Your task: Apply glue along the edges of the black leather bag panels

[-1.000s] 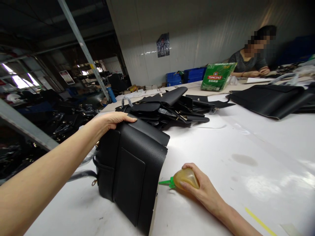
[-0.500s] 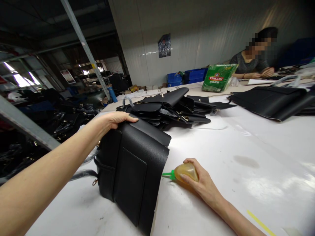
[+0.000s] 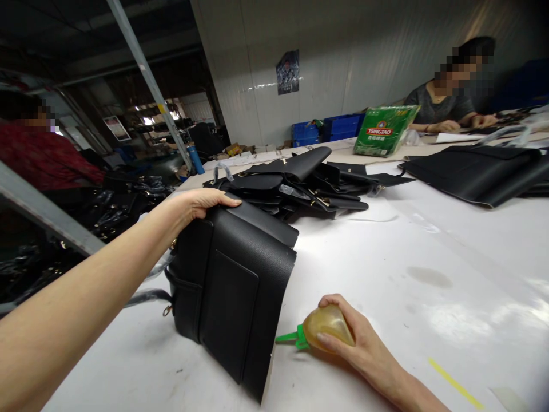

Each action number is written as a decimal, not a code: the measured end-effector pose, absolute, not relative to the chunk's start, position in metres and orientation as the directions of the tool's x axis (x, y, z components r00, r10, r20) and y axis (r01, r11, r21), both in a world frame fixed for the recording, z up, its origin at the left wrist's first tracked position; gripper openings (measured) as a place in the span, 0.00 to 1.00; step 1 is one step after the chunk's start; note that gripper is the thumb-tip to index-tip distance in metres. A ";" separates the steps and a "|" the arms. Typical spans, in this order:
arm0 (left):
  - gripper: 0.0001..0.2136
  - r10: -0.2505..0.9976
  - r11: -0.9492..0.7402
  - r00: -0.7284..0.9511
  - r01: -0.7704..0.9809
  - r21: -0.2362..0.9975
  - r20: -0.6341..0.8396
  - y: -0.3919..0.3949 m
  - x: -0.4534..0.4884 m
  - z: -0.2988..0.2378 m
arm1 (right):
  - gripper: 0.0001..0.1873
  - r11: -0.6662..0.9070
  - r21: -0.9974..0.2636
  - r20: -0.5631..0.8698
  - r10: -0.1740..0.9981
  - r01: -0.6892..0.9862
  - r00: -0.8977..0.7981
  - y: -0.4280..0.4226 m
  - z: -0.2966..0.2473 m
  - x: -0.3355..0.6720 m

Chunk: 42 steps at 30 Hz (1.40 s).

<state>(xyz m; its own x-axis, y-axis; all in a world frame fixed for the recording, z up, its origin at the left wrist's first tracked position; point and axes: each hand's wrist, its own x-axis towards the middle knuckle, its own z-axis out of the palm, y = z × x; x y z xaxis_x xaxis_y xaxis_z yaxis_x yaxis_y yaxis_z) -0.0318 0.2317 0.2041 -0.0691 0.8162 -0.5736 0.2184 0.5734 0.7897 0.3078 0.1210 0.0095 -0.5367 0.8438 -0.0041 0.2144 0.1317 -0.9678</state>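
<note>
My left hand (image 3: 201,203) grips the top edge of a black leather bag (image 3: 231,286) that stands on the white table (image 3: 386,269). Its fingers are wrapped over the edge. My right hand (image 3: 349,337) lies on the table to the right of the bag and is closed round a small amber squeeze bottle (image 3: 326,326). The bottle's green nozzle (image 3: 289,339) points left toward the bag's lower edge, a short way from it.
A pile of black bag pieces (image 3: 300,180) lies behind the bag. More black material (image 3: 476,169) is at the right. A green packet (image 3: 384,130) stands farther back near a seated person (image 3: 446,103). Another person in red (image 3: 38,154) is at the left.
My right hand and the bottle have shifted slightly nearer to me and lower. A person in red has come into view at the left. My left hand keeps its grip.
</note>
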 end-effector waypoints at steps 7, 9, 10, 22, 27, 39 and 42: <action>0.15 0.803 0.592 -0.089 0.226 0.774 -0.589 0.231 -0.029 0.205 | 0.18 0.149 -0.966 0.018 0.856 0.213 -0.516 0.118 0.006 0.309; 0.16 0.800 0.596 -0.094 0.229 0.770 -0.592 0.231 -0.028 0.206 | 0.18 0.160 -0.962 0.015 0.838 0.221 -0.546 0.116 0.006 0.309; 0.16 0.800 0.597 -0.094 0.230 0.769 -0.593 0.231 -0.028 0.206 | 0.18 0.158 -0.962 0.010 0.833 0.221 -0.553 0.115 0.006 0.309; 0.16 0.801 0.596 -0.106 0.237 0.767 -0.589 0.233 -0.029 0.206 | 0.17 0.175 -0.951 0.006 0.835 0.255 -0.550 0.109 0.009 0.307; 0.14 0.806 0.587 -0.085 0.237 0.774 -0.586 0.230 -0.029 0.207 | 0.15 0.243 -0.929 0.059 0.843 0.279 -0.535 0.108 0.011 0.308; 0.17 0.811 0.578 -0.075 0.253 0.776 -0.580 0.233 -0.032 0.202 | 0.14 0.275 -0.922 0.066 0.806 0.273 -0.588 0.107 0.014 0.311; 0.16 0.811 0.578 -0.072 0.255 0.775 -0.581 0.233 -0.032 0.204 | 0.15 0.265 -0.927 0.056 0.797 0.266 -0.601 0.108 0.014 0.311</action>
